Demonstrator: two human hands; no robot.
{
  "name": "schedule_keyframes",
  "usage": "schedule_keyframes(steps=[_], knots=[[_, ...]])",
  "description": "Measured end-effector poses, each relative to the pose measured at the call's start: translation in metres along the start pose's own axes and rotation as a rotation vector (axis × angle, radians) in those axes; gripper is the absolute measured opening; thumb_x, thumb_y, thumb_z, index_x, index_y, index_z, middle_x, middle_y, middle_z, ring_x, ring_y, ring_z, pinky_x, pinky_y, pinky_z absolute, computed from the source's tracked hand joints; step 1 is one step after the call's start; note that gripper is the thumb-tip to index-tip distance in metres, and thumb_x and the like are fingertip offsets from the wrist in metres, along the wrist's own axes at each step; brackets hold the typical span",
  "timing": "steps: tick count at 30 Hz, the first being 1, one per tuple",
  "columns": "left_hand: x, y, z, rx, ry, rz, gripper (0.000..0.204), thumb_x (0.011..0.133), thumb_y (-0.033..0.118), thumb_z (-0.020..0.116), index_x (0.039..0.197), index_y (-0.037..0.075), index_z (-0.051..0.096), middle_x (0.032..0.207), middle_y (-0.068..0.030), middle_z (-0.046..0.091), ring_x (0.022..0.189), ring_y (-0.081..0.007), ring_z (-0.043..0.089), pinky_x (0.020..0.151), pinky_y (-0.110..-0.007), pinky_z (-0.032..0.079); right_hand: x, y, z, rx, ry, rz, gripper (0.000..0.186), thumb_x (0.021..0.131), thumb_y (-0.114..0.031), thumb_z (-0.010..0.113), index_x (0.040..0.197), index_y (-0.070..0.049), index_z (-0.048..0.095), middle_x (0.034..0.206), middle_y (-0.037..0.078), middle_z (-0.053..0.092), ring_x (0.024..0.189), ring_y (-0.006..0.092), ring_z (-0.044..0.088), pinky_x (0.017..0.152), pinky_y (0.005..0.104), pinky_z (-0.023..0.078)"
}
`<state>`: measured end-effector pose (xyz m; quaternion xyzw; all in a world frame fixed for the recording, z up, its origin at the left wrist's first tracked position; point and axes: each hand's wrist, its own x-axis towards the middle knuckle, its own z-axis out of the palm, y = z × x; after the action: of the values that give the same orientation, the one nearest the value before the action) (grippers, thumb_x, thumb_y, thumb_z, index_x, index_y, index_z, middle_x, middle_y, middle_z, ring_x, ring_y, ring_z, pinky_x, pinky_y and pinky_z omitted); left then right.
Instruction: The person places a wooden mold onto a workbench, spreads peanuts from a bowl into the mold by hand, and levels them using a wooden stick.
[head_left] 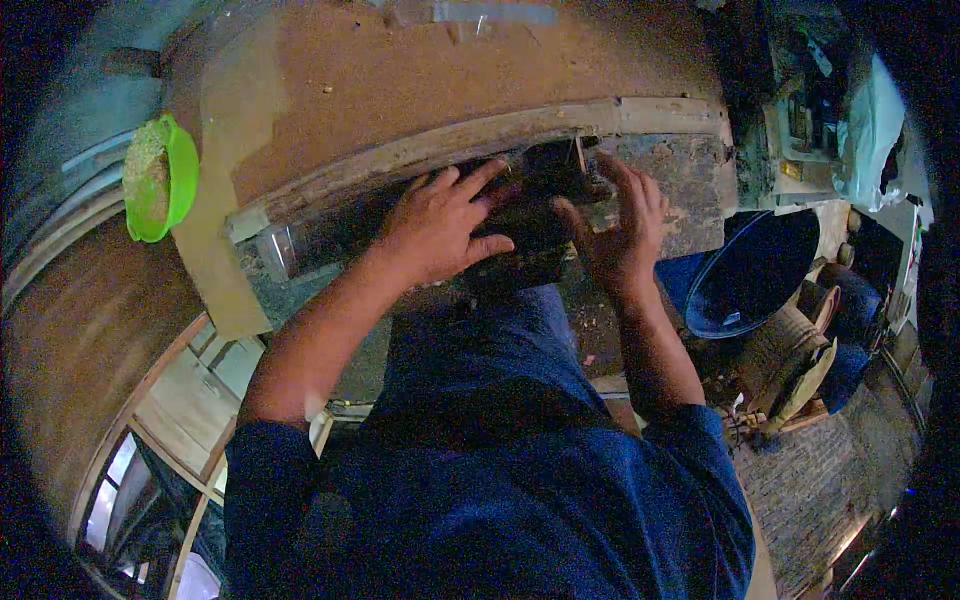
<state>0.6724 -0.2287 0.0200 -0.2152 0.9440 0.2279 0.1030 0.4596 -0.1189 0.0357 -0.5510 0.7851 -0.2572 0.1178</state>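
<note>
My left hand [437, 228] reaches over a wooden bench top [680, 170], its thumb and fingers spread apart. Its fingertips are at the edge of a very dark thing [535, 215] between my two hands; too little light falls there to tell what kind it is. My right hand [622, 228] is on the other side of that dark thing, with thumb and fingers apart and nothing plainly gripped. Close to its fingertips stands a thin upright edge [578, 155]. Whether the fingertips touch the dark thing, I cannot tell.
A long wooden strip [420, 150] borders the bench's far side, with a brown board [450, 75] beyond. Far left sits a green bowl [176, 180] with pale grains. At right are a large dark blue basin [755, 275], a woven basket [785, 340] and a whitish plastic bag [875, 140].
</note>
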Motion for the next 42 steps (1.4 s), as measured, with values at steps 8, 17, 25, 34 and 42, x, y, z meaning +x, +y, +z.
schedule_keyframes(steps=[8,17,25,34,42], knots=[[0.001,0.005,-0.010,-0.083,-0.042,-0.037,0.062,0.087,0.058,0.050,0.130,0.014,0.052,0.152,-0.0075,0.027,0.116,-0.0414,0.048,0.096,-0.053,0.042,0.006,0.022,0.007,0.244,0.096,0.282,0.013,0.085,-0.018,0.067,0.093,-0.008,0.068,0.087,0.009,0.069,0.080,0.0244,0.066,0.074,0.0328,0.050],[0.000,0.006,-0.007,-0.030,0.007,-0.028,0.066,0.085,0.060,0.052,0.137,0.019,0.046,0.150,-0.0077,0.032,0.111,-0.0353,0.052,0.093,-0.052,0.045,0.008,0.023,-0.001,0.244,0.086,0.309,0.017,0.088,-0.019,0.065,0.092,-0.003,0.065,0.084,0.011,0.068,0.077,0.0223,0.064,0.073,0.0320,0.050],[-0.003,0.004,-0.007,-0.063,-0.062,-0.041,0.070,0.086,0.057,0.053,0.143,0.020,0.038,0.154,-0.0075,0.024,0.120,-0.0421,0.045,0.101,-0.053,0.038,0.007,0.024,0.005,0.561,0.301,0.288,0.014,0.087,-0.012,0.067,0.095,-0.001,0.064,0.091,0.008,0.067,0.086,0.0159,0.060,0.076,0.0307,0.048],[-0.031,-0.005,-0.008,-0.096,0.010,-0.096,0.060,0.084,0.038,0.059,0.139,0.017,0.045,0.149,-0.0093,0.035,0.116,-0.0350,0.046,0.102,-0.049,0.037,-0.014,-0.015,-0.006,0.063,-0.055,-0.279,0.025,0.077,-0.018,0.072,0.098,-0.005,0.064,0.104,0.012,0.063,0.091,0.0312,0.059,0.083,0.0401,0.046],[-0.053,-0.007,-0.007,-0.030,0.125,-0.156,0.062,0.087,0.055,0.052,0.130,0.010,0.054,0.142,-0.0111,0.044,0.117,-0.0326,0.048,0.098,-0.048,0.038,0.008,-0.041,0.027,-0.354,-0.439,-0.385,0.038,0.089,-0.039,0.055,0.110,-0.007,0.064,0.111,0.011,0.060,0.106,0.0303,0.055,0.094,0.0450,0.040]])
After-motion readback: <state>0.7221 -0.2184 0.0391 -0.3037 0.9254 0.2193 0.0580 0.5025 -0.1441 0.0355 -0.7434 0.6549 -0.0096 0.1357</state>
